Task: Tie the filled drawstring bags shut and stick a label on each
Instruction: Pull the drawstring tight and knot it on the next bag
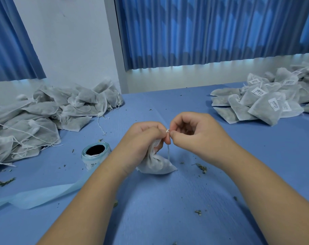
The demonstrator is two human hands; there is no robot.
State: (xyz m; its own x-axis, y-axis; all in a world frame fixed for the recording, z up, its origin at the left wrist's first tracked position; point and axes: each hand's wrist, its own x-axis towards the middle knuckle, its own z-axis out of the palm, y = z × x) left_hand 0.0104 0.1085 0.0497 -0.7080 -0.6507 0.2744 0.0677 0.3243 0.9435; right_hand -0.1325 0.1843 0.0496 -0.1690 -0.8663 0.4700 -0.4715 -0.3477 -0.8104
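Observation:
A white filled drawstring bag (157, 163) stands on the blue table (167, 209) in the middle, its bottom touching the surface. My left hand (143, 138) grips the gathered neck of the bag. My right hand (194, 133) pinches the white drawstring (167, 131) just above the neck, fingertips meeting those of the left hand. A loop of string hangs down beside the bag. A roll of labels (95, 154) on pale blue backing stands left of the bag.
A heap of unlabelled filled bags (44, 117) with loose strings lies at the left. A pile of labelled bags (266, 99) lies at the back right. A strip of blue backing paper (40, 193) trails at the front left. Dried herb crumbs (201, 167) are scattered about.

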